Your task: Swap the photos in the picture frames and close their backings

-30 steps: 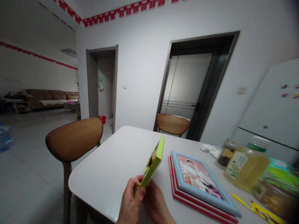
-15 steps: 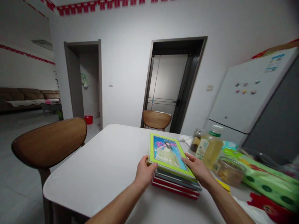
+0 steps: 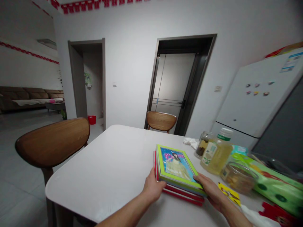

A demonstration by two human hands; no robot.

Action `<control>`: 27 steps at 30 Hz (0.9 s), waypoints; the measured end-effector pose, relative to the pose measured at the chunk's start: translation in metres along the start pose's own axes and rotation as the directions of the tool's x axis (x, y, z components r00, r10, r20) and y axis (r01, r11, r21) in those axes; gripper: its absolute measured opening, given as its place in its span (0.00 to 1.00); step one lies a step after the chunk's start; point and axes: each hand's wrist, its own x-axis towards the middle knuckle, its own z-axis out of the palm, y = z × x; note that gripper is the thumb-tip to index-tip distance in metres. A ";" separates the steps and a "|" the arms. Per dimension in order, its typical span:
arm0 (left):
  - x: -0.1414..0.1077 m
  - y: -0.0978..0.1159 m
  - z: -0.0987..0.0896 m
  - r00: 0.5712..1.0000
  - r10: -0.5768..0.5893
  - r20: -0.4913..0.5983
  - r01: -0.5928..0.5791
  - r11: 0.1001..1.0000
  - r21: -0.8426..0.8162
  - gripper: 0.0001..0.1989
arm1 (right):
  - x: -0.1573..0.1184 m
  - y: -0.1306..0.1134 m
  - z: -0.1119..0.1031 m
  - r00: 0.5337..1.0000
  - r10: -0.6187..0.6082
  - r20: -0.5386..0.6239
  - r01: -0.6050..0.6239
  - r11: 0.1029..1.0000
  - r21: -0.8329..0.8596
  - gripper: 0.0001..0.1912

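A stack of hardcover books lies on the white table, with red covers toward the bottom. On top is a lime-green-bordered book with a picture of a figure in a pale dress on blue. My left hand grips the stack at its near left corner, thumb at the front edge and fingers along the left side. Across from it, my right hand holds the right side, its thumb on the top cover's edge. The fingertips of both hands are partly hidden.
To the right stand a dark-filled jar, a bottle of yellow liquid, a clear tub, a yellow card and a green packet. Wooden chairs stand at the table; crumpled tissue lies behind.
The top green book has come down toward me onto the stack, and both hands have lowered with it. The view has shifted slightly.
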 end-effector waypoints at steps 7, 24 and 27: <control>0.017 -0.021 -0.055 0.987 -0.070 -0.143 0.081 0.994 0.073 0.27 | 0.003 -0.022 0.080 0.979 -0.066 0.193 0.056 0.997 0.055 0.16; 0.045 -0.070 -0.149 0.904 -0.178 -0.390 0.167 0.984 -0.062 0.33 | 0.051 -0.056 0.201 0.946 -0.173 0.274 0.209 0.972 -0.108 0.15; 0.042 -0.069 -0.157 0.876 -0.204 -0.437 0.161 0.978 -0.134 0.31 | 0.053 -0.056 0.191 0.968 -0.215 0.128 0.233 0.961 -0.149 0.20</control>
